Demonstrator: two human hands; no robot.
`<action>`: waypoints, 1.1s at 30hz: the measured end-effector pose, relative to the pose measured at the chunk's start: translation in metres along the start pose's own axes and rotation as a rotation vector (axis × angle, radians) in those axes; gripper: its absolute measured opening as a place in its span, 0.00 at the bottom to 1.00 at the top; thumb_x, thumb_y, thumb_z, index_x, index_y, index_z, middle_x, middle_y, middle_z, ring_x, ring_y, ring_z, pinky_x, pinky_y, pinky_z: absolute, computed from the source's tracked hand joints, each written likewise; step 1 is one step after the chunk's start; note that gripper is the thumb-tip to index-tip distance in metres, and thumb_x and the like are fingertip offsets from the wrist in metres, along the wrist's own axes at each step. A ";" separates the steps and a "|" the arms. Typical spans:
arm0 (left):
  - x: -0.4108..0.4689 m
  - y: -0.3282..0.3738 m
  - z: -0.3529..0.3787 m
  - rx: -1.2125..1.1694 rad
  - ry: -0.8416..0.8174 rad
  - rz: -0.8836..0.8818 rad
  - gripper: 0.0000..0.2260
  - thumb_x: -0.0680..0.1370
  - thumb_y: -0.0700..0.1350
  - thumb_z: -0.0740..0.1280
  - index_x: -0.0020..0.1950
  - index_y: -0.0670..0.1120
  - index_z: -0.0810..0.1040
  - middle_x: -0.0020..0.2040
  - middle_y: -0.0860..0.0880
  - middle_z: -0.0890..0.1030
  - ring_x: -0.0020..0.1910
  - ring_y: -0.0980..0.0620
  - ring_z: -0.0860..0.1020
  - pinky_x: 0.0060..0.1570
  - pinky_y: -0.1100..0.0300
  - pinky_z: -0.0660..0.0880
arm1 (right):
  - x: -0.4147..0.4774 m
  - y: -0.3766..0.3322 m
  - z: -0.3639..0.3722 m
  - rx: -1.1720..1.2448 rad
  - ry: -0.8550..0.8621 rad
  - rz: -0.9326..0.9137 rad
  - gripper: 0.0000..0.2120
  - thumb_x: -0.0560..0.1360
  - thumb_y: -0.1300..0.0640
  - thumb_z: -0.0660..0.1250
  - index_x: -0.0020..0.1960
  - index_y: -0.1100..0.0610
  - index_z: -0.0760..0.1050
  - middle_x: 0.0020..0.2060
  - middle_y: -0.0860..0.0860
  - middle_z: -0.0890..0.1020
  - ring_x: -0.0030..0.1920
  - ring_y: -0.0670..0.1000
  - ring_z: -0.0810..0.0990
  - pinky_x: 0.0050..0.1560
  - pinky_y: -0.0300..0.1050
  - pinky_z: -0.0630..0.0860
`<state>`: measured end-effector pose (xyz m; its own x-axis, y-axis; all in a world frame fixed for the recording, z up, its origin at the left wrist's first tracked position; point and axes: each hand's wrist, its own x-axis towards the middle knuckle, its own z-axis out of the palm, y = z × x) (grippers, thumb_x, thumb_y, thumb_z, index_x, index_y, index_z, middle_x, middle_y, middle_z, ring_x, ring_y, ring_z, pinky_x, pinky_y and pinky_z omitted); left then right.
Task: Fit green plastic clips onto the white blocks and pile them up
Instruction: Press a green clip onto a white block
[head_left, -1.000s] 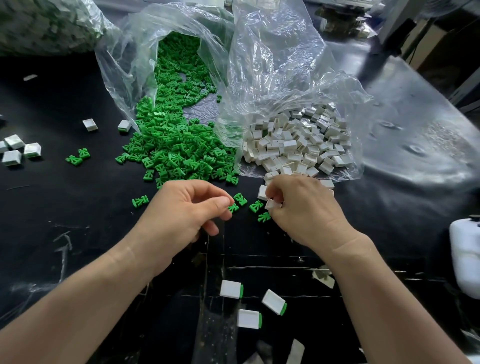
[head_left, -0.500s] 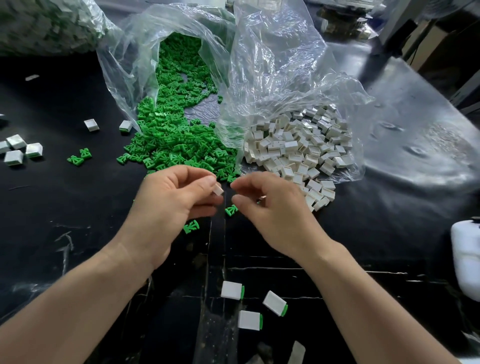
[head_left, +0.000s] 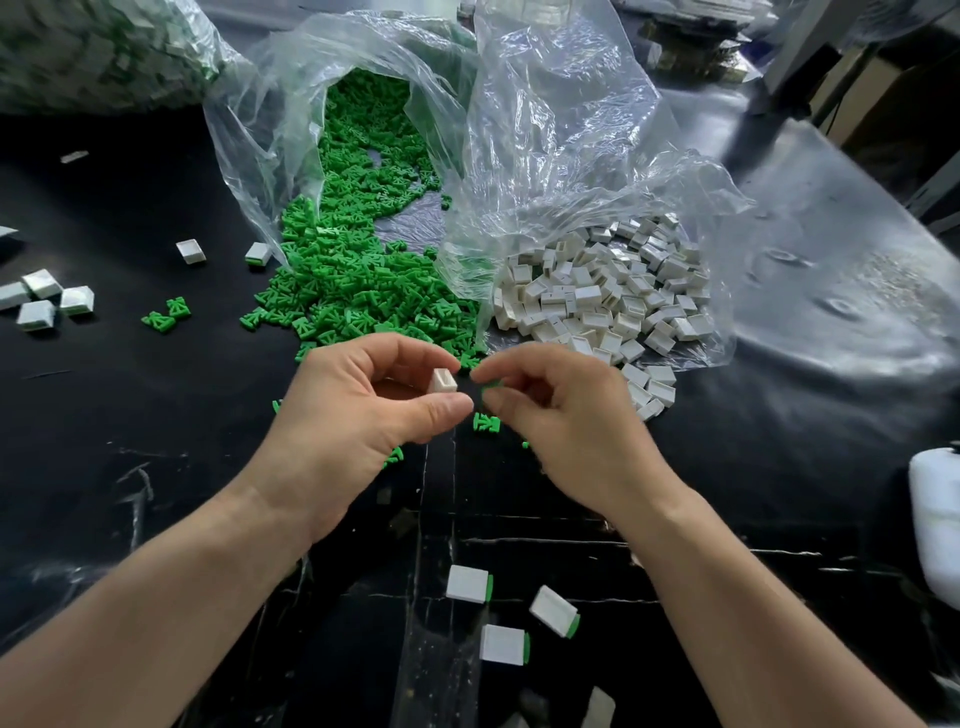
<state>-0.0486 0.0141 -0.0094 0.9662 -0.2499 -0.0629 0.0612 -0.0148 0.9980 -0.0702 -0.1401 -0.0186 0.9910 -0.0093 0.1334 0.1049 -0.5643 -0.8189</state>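
Observation:
My left hand (head_left: 358, 415) pinches a small white block (head_left: 443, 381) between thumb and fingers, its open side facing right. My right hand (head_left: 566, 421) pinches a green clip (head_left: 490, 388) just to the right of the block, a small gap between them. Behind the hands a heap of green clips (head_left: 353, 280) spills from a clear bag, and a heap of white blocks (head_left: 602, 291) lies in a second clear bag. Three finished blocks with green clips (head_left: 501, 613) lie near the front edge.
Loose green clips (head_left: 485, 423) lie under my hands and at the left (head_left: 166, 316). Several finished blocks (head_left: 47, 301) sit at the far left, two more (head_left: 223, 252) near the bag. A white container (head_left: 935, 519) stands at the right edge. A big filled bag (head_left: 98, 52) lies at the back left.
Both hands lifted from the table and came together. The white block passed from my right hand to my left, and my right hand now holds a green clip.

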 end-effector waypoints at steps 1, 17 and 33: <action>0.000 0.000 0.000 0.016 -0.003 -0.001 0.12 0.55 0.44 0.73 0.37 0.47 0.80 0.27 0.54 0.79 0.27 0.61 0.75 0.28 0.70 0.72 | -0.001 -0.002 -0.002 0.106 0.027 0.029 0.10 0.71 0.62 0.70 0.41 0.46 0.78 0.33 0.44 0.78 0.36 0.42 0.76 0.41 0.37 0.73; -0.004 -0.001 0.004 0.023 -0.062 0.018 0.08 0.59 0.43 0.71 0.38 0.47 0.82 0.31 0.50 0.82 0.28 0.57 0.78 0.30 0.67 0.76 | -0.005 -0.015 -0.003 0.523 0.028 0.060 0.09 0.70 0.67 0.69 0.39 0.54 0.78 0.29 0.47 0.81 0.31 0.45 0.79 0.34 0.36 0.77; -0.005 0.002 0.004 0.013 -0.037 0.043 0.09 0.61 0.42 0.70 0.39 0.48 0.82 0.31 0.50 0.83 0.29 0.59 0.78 0.30 0.69 0.75 | -0.005 -0.010 -0.007 0.412 -0.080 0.085 0.06 0.73 0.62 0.67 0.41 0.52 0.77 0.29 0.47 0.81 0.30 0.44 0.80 0.32 0.35 0.76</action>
<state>-0.0542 0.0116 -0.0067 0.9579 -0.2865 -0.0205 0.0167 -0.0159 0.9997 -0.0768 -0.1407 -0.0070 0.9992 0.0319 0.0253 0.0309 -0.1869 -0.9819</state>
